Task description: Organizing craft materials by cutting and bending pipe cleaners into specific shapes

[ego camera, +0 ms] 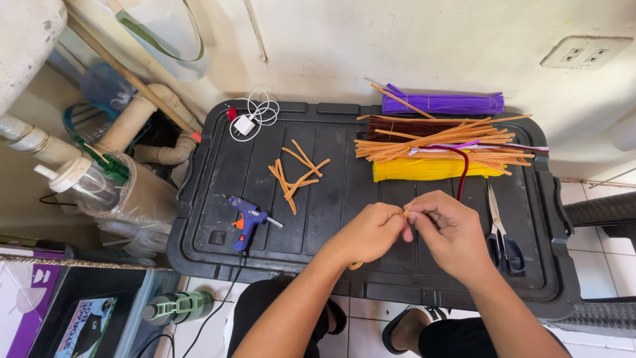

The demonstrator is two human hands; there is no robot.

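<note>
Orange pipe cleaner (pixel 405 213) was pinched closed between the left hand (pixel 368 232) and right hand (pixel 450 232) over the black bin lid (pixel 331 192), near the scissors (pixel 500 229), best bent with short, firm fingertip grips.

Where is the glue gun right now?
In the head view the blue glue gun lies on the black lid's left side, below the bent orange pipe cleaners, left of the left hand.
</note>
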